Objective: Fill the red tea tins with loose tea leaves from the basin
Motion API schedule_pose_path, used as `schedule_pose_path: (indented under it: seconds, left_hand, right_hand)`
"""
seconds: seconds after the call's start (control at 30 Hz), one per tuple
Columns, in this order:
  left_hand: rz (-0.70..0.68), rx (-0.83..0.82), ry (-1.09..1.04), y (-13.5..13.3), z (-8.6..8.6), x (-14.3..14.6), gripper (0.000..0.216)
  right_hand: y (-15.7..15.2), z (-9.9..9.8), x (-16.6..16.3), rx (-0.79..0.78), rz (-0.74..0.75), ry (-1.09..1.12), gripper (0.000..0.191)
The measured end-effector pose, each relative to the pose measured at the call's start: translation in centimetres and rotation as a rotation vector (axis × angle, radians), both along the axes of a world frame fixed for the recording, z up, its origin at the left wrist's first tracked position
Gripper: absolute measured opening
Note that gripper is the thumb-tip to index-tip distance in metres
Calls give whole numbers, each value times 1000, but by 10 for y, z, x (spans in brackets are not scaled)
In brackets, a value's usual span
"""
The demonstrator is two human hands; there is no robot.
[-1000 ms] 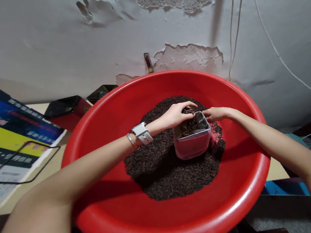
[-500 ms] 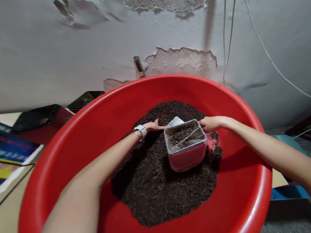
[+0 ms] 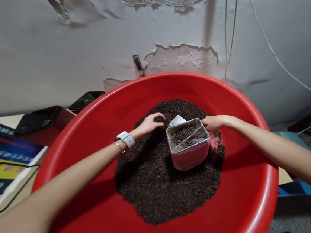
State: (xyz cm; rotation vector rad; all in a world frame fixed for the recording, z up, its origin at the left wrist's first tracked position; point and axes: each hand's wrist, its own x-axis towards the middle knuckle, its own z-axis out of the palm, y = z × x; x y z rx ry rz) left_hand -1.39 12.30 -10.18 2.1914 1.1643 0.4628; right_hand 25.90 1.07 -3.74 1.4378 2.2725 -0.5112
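Observation:
A heap of dark, dry pieces like loose tea leaves (image 3: 164, 190) lies in a big red plastic tub (image 3: 100, 227). Over the heap, a red box-shaped tin (image 3: 191, 160) with a silvery rim and a clear plastic liner is tilted towards me, some dark leaves inside it. My right hand (image 3: 214, 122) grips the tin at its far right corner; the fingertips are partly hidden. My left hand (image 3: 151, 124), with a white watch on the wrist, hovers beside the tin's left side above the leaves. Its fingers are curved, thumb apart from them. A silvery flap (image 3: 177, 120) shows behind the tin.
Left of the tub, a dark open-topped box (image 3: 40, 120) and a colourful printed sheet (image 3: 5, 156) lie on a pale tabletop. A peeling wall (image 3: 108, 43) rises close behind the tub. Cords (image 3: 227, 37) hang at the right.
My left hand has let go of the tin's left side and drawn away leftwards, its fingers now curved. My right hand still grips the tin, which stays nearly in place.

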Motion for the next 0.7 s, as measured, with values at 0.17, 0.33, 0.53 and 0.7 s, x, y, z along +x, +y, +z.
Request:
schedule_pose_path:
  seconds: [0.17, 0.33, 0.53, 0.7]
  left_hand:
    - [-188, 40, -214, -53, 94, 37, 39]
    - [-317, -11, -114, -78, 110, 53, 60]
    - [14, -59, 59, -16, 53, 27, 65]
    - [-103, -97, 583, 25, -22, 2, 131]
  right_hand:
    - [0, 1, 1, -4, -8, 0, 33]
    - [2, -1, 4, -11, -18, 3, 34]
    - [3, -3, 3, -27, -23, 4, 30]
    - [1, -3, 1, -29, -16, 16, 32]
